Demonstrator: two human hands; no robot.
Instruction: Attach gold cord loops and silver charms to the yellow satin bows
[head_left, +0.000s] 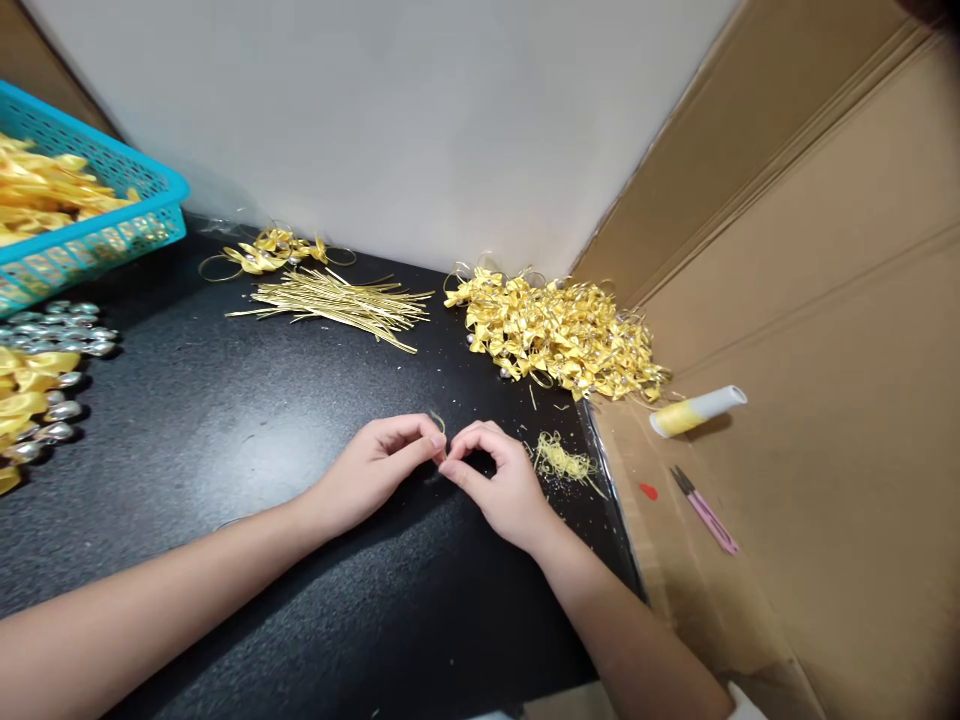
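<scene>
Over the middle of the black table, my left hand (382, 460) and my right hand (499, 480) meet at the fingertips, both closed in a pinch. A thin gold cord (438, 422) curves up from between them; most of it is hidden by the fingers. Beyond my hands lies a loose bundle of straight gold cords (337, 305). To the right of my right hand is a small tangle of pale yellow thread scraps (561, 460).
A heap of yellow ribbon bows (559, 330) lies back right, a smaller bow group (274, 250) behind. At left are a blue basket (161, 195) of yellow ribbon pieces and silver beads (64, 410). Thread snips (705, 512) and a yellow thread spool (694, 412) rest on cardboard at right.
</scene>
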